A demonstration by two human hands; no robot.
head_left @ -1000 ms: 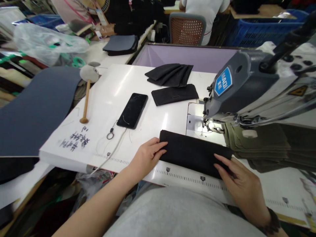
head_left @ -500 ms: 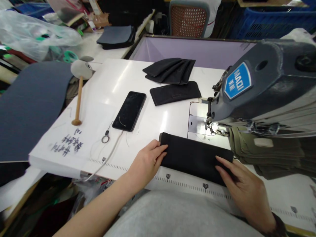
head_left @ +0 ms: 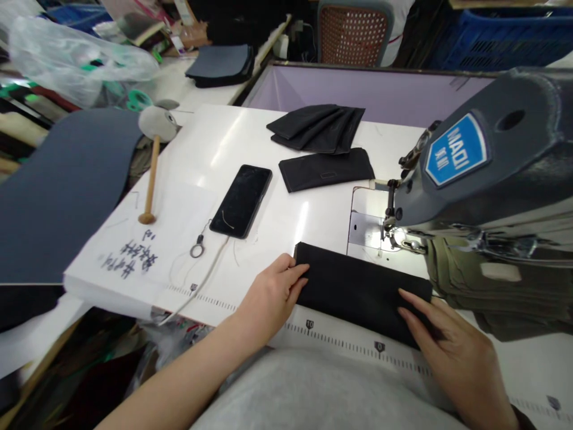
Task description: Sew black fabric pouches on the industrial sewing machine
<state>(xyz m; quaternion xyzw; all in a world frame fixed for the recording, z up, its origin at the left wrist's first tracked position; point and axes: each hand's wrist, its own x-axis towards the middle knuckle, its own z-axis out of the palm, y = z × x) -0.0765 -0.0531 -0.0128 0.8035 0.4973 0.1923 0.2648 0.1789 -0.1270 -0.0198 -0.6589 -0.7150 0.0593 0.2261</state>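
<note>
A black rectangular fabric piece [head_left: 358, 289] lies in front of the sewing machine [head_left: 487, 161], near the table's front edge. At its left end, my left hand [head_left: 271, 295] is closed, pinching the edge between thumb and fingers. My right hand [head_left: 456, 349] grips the right end, with thumb and forefinger on top and the other fingers hidden beneath. The machine's needle area and metal plate [head_left: 364, 227] are just beyond the fabric. Further back lie another black fabric piece [head_left: 326, 170] and a fanned stack of black pieces [head_left: 317, 128].
Left of the fabric are a phone [head_left: 242, 200] with a ring strap [head_left: 197, 248] and cable, and a wooden-handled mallet [head_left: 154, 161]. Olive fabric pieces [head_left: 487, 286] are stacked under the machine arm. A printed ruler [head_left: 340, 340] runs along the front edge.
The whole view has shifted slightly, so things appear further right. Both hands keep their hold on the black fabric piece, which stays almost in place on the table.
</note>
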